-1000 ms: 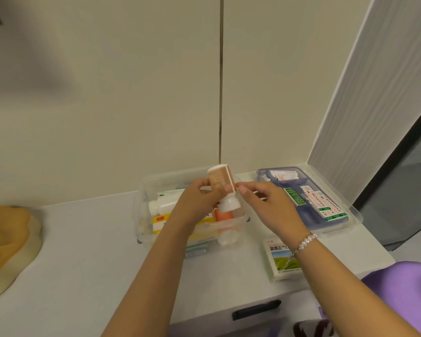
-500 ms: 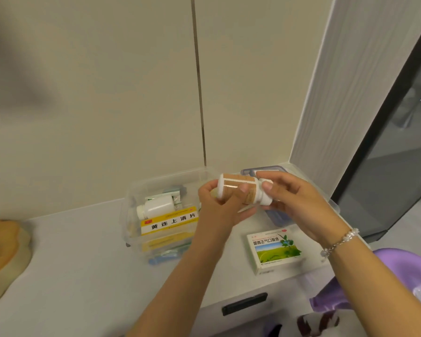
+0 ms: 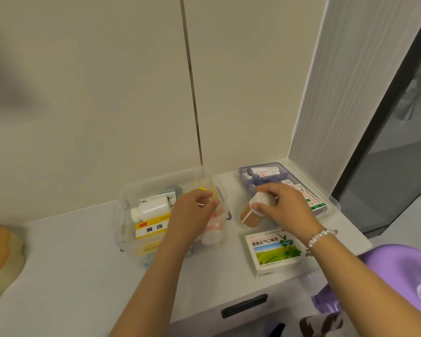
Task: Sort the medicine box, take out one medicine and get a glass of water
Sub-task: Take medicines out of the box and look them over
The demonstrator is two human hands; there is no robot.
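Holding a brown medicine bottle (image 3: 249,216) by its white-capped top, right hand (image 3: 284,210) has fingers wrapped round the upper end, bottle tilted, base low and toward the left, over the bare strip of counter (image 3: 71,263) between the two containers; cannot tell if the base touches the surface. Bottle sits just beside the clear medicine box (image 3: 131,198) on its right side, just behind the green-and-white carton (image 3: 274,251) lying flat near the counter's front edge. Left hand (image 3: 192,215) is inside the clear medicine box at its right end, fingers curled loosely; whether it grips anything can't be made out, fingertips blurred against the box contents. In the box: white bottle (image 3: 151,209) lying on its side, yellow-labelled carton (image 3: 152,228) under it, other packs behind, too blurred to name. Blue tray (image 3: 248,171) with packets sits behind the right hand, near the back right corner where counter meets the ribbed panel (image 3: 326,93). Open counter well to the left of the box, up to a tan rounded object (image 3: 0,259) at the far left edge. Front edge close below the carton, dark drawer handle (image 3: 244,306) beneath it. Purple item (image 3: 399,271) off the counter at lower right. Beaded bracelet (image 3: 320,237) on right wrist
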